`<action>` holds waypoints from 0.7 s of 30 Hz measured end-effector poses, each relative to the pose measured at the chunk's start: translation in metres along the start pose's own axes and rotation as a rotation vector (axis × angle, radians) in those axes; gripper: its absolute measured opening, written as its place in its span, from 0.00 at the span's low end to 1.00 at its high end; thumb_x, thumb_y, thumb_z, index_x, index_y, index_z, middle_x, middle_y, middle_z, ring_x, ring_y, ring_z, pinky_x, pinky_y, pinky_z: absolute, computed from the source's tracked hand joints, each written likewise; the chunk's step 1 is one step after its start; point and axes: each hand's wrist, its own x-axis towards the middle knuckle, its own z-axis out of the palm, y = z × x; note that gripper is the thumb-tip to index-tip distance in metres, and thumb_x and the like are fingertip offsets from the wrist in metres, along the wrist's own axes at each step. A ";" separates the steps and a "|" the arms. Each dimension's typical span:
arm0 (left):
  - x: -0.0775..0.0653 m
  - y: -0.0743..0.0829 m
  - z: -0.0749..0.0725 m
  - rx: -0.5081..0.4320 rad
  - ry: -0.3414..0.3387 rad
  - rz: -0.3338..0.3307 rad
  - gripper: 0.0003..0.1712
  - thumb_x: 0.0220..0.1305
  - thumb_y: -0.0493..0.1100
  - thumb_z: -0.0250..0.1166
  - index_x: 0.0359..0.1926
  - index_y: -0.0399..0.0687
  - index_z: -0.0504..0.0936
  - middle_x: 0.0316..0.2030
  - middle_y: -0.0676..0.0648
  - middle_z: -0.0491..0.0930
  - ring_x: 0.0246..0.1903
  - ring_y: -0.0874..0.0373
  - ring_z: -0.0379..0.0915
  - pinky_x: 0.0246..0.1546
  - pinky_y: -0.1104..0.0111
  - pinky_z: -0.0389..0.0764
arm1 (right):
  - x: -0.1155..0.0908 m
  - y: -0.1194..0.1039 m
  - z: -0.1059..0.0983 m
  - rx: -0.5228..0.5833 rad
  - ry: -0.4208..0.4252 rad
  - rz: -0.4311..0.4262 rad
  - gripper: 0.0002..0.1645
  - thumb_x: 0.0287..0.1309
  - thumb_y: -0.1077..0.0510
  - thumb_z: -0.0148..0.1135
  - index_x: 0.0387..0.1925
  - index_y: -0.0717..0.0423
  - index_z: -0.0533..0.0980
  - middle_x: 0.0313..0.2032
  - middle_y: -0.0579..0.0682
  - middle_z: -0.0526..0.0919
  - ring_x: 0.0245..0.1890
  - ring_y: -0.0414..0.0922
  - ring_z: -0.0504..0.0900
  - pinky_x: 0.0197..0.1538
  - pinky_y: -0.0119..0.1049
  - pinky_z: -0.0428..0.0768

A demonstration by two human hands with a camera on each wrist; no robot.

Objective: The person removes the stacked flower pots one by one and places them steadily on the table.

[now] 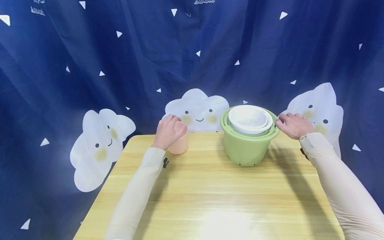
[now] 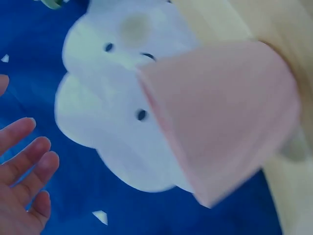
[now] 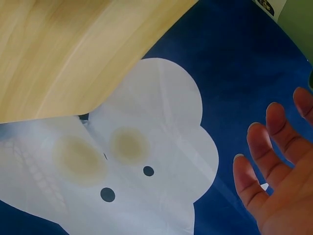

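Head view: left hand (image 1: 168, 131), fingers loose and released, beside the pink cup (image 1: 180, 145) near the table's (image 1: 192, 186) far edge; right hand (image 1: 295, 126), likewise relaxed, at the green pot's (image 1: 246, 150) rim; open room separates cup and pot.

Head: over table (image 1: 195, 186), forward-down
Left wrist: close, toward pink cup (image 2: 225, 112)
Right wrist: close, toward curtain (image 3: 225, 78)
Shared, all: curtain
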 end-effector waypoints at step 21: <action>0.050 0.089 0.008 -0.005 -0.159 0.222 0.25 0.71 0.62 0.62 0.52 0.47 0.82 0.50 0.48 0.83 0.53 0.50 0.78 0.57 0.55 0.77 | 0.000 0.002 0.002 0.010 0.003 0.001 0.36 0.73 0.36 0.30 0.60 0.55 0.73 0.56 0.64 0.79 0.52 0.66 0.76 0.40 0.56 0.72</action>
